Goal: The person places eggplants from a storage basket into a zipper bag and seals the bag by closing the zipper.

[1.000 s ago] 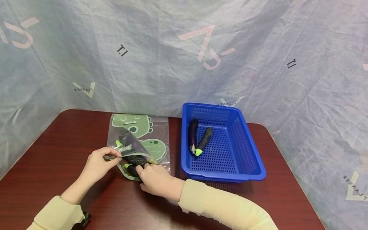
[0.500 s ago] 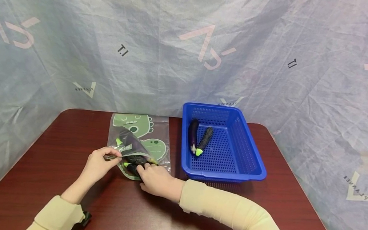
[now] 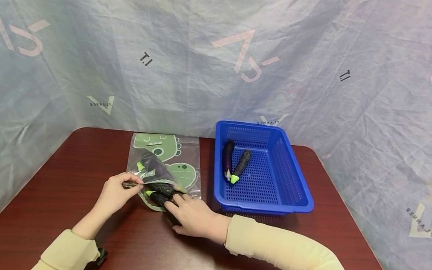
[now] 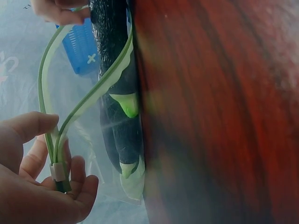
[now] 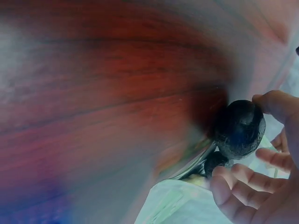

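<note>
A clear zip bag [image 3: 189, 147] with green cartoon print lies flat at the table's back left, its mouth facing me. My left hand [image 3: 118, 191] pinches one corner of the mouth; in the left wrist view the green-edged lips gape apart from that pinch. A dark eggplant [image 3: 158, 198] rests with its green stem end inside the mouth and its blunt end sticking out. My right hand [image 3: 195, 218] holds this blunt end, thumb on one side and fingers loosely bent on the other. Beside it, another eggplant [image 3: 162, 188] lies partly under the bag's upper film.
A blue perforated basket [image 3: 303, 198] stands right of the bag. Inside, along its left side, lie a smooth purple eggplant [image 3: 228, 156] and a wrinkled eggplant [image 3: 242, 165]. A grey cloth backdrop [image 3: 189, 89] rises directly behind the red-brown table [image 3: 144, 253].
My right hand has shifted back along the eggplant, to the right and slightly toward me, so more of its length shows. The left hand keeps its place at the bag's corner.
</note>
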{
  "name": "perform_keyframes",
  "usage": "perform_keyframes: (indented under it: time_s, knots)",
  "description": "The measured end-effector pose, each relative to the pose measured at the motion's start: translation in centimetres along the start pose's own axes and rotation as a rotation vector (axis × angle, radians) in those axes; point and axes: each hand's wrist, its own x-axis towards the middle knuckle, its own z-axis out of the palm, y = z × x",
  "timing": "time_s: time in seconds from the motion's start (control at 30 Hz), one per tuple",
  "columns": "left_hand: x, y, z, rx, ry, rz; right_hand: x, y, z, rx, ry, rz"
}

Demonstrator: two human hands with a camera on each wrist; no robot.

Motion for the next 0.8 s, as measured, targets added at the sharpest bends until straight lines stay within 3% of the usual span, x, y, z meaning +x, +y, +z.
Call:
perform_keyframes:
  time_s: [0.3,0.8]
  knots:
    - [0.0,-0.1,0.0,0.002,0.001,-0.003,-1.1,0.5,-0.2,-0.030,-0.004,-0.102]
    - [0.0,-0.2,0.0,-0.011,0.013,0.014,-1.3,0.6,-0.3,0.018,0.032,-0.173]
